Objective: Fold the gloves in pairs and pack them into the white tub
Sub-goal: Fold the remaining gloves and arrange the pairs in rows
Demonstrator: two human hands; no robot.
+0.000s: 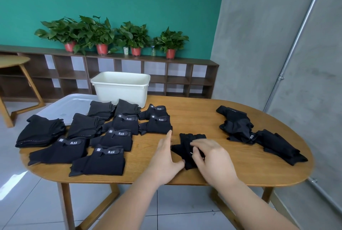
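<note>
A black glove pair (187,142) lies near the front middle of the wooden table (199,118). My left hand (166,157) lies flat beside its left edge, fingers straight, thumb touching the cloth. My right hand (209,157) rests on the pair with curled fingers pinching the fabric. Several folded black pairs with 5.11 labels (109,148) lie in rows on the left. An unfolded heap of black gloves (240,126) sits at the right. The white tub (121,86) stands at the far edge, its inside hidden.
A translucent lid (68,104) lies flat at the table's far left, partly under folded gloves. Behind the table runs a low wooden shelf (166,74) with potted plants. Another wooden table (13,63) stands at the far left. A grey wall with a metal pipe rises on the right.
</note>
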